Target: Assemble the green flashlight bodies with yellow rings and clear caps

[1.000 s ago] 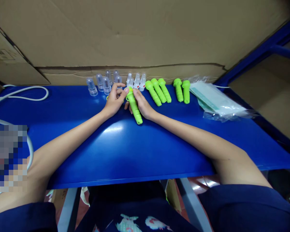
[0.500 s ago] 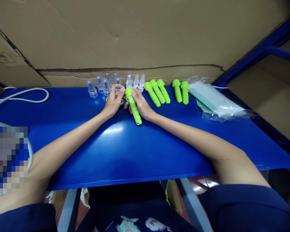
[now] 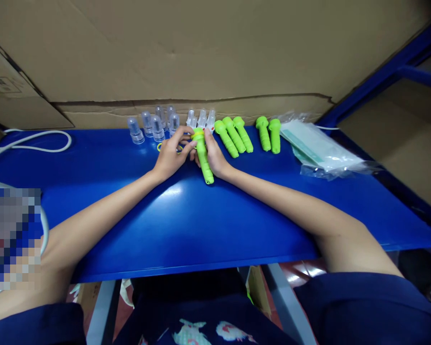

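Observation:
A lime-green flashlight body (image 3: pixel 204 160) with a ribbed grip is held between my hands, its head end away from me and its tail end toward me. My right hand (image 3: pixel 216 155) wraps its side. The fingers of my left hand (image 3: pixel 172 154) close on the head end, where a yellow ring (image 3: pixel 198 133) sits around the neck. Loose yellow rings (image 3: pixel 160 146) lie on the table, partly hidden by my left hand. Behind my hands stand small clear bulb-like parts (image 3: pixel 202 118) with white bases and red dots.
Several clear plastic cylinders (image 3: pixel 135 130) stand at the back left. More green flashlight bodies (image 3: pixel 234 135) lie to the right, beside a plastic bag (image 3: pixel 318 143) of flat pale sheets. A white cable (image 3: pixel 53 150) loops over the blue table (image 3: pixel 187 230); cardboard (image 3: pixel 201 52) walls the back.
My left hand has moved right and its fingers now reach farther over the flashlight's head. The flashlight body has shifted slightly right, and my right fingers have straightened along it.

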A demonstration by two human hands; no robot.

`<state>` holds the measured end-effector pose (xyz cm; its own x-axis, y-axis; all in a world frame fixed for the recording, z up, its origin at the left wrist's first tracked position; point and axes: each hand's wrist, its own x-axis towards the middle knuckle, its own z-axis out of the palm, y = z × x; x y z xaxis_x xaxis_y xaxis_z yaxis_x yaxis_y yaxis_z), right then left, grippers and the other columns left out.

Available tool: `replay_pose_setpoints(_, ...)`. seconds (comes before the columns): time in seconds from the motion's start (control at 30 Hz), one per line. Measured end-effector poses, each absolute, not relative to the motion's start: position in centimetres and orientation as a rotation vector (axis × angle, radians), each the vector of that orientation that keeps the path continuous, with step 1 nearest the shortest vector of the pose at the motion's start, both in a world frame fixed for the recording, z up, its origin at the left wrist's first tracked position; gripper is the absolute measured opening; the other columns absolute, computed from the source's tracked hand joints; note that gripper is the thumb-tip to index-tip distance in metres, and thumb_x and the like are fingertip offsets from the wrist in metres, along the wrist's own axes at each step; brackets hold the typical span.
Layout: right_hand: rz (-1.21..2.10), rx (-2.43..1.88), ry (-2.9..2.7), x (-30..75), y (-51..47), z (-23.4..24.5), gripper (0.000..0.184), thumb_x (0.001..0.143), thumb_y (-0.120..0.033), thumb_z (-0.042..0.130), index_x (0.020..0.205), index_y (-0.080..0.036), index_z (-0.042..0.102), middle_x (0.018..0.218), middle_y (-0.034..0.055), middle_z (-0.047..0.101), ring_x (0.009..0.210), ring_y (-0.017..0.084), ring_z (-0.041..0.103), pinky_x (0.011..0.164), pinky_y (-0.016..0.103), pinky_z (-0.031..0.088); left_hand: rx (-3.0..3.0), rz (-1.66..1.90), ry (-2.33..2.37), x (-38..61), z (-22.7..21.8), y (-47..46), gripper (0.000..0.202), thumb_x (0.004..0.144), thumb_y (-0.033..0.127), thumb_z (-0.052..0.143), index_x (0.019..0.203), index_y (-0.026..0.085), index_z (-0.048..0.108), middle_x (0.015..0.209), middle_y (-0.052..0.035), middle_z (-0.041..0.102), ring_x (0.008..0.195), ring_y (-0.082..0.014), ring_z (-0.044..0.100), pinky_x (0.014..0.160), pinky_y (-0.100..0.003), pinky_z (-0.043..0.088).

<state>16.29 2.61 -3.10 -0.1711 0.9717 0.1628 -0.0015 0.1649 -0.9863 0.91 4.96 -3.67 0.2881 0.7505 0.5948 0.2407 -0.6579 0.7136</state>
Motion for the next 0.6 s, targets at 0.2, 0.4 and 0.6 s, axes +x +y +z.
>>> replay_pose_setpoints(0.2, 1.252, -1.016, -1.389, 16.6, 3.3, -3.8, 0.076, 0.095, -0.09, 0.019, 0.109, -0.023, 0.051, 0.066, 0.0028, 0.061, 0.046, 0.014, 0.05, 0.039, 0.027, 0.04, 2.108, 1.436, 1.01, 0.7, -3.7, 5.5, 0.014, 0.089, 0.024, 0.074, 0.102, 0.021, 0.071, 0.112, -0.0049, 0.072, 0.081, -0.0133, 0.068, 0.075, -0.027, 0.053)
replay_pose_setpoints(0.4, 1.224, -0.99, -1.417, 16.5, 3.0, -4.0, 0.071, 0.094, -0.09, 0.022, 0.106, -0.024, 0.047, 0.061, -0.0001, 0.057, 0.043, 0.014, 0.047, 0.038, 0.027, 0.037, 2.059, 1.439, 0.9, 0.5, -3.9, 6.0, 0.011, 0.086, 0.021, 0.078, 0.093, 0.019, 0.07, 0.099, -0.0028, 0.071, 0.079, -0.0111, 0.065, 0.068, -0.023, 0.049)
replay_pose_setpoints(0.6, 1.176, -1.004, -1.343, 16.5, 3.5, -4.1, 0.056, 0.099, -0.083, 0.028, 0.099, -0.028, 0.04, 0.059, -0.004, 0.054, 0.043, 0.015, 0.045, 0.039, 0.028, 0.039, 2.216, 1.347, 0.807, 0.7, -3.7, 5.4, 0.011, 0.083, 0.016, 0.08, 0.082, 0.019, 0.07, 0.105, -0.0045, 0.072, 0.09, -0.0137, 0.067, 0.074, -0.024, 0.051)
